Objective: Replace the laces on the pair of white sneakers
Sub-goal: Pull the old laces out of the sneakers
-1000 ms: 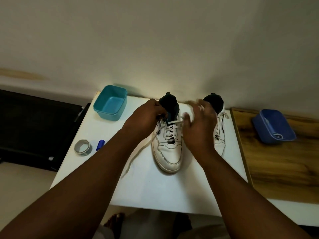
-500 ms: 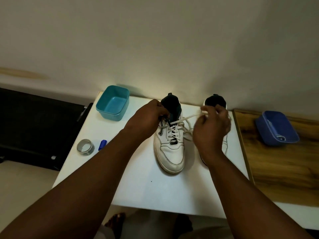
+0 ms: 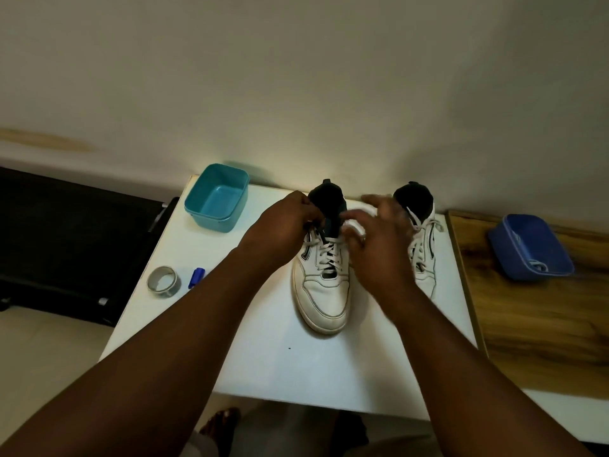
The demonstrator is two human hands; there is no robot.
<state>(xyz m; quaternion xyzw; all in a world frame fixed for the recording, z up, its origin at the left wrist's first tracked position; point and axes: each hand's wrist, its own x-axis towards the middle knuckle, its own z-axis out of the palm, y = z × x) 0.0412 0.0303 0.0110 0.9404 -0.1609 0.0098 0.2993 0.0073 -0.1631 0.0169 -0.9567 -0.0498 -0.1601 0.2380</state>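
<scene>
Left hand (image 3: pixel 283 225) pinching lace (image 3: pixel 326 255) at left sneaker (image 3: pixel 324 285) collar, right hand (image 3: pixel 379 239) blurred, grip unclear, no readable branding

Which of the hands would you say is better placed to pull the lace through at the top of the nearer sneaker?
Probably the left hand: it already pinches at the top eyelets of the nearer sneaker. The right hand is blurred beside it, grip unclear.

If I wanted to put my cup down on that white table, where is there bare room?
The white table is bare along its near edge, in front of the left sneaker, and between the teal tub and the tape roll. It is crowded at the back, where both hands work the laces beside the right sneaker.
</scene>
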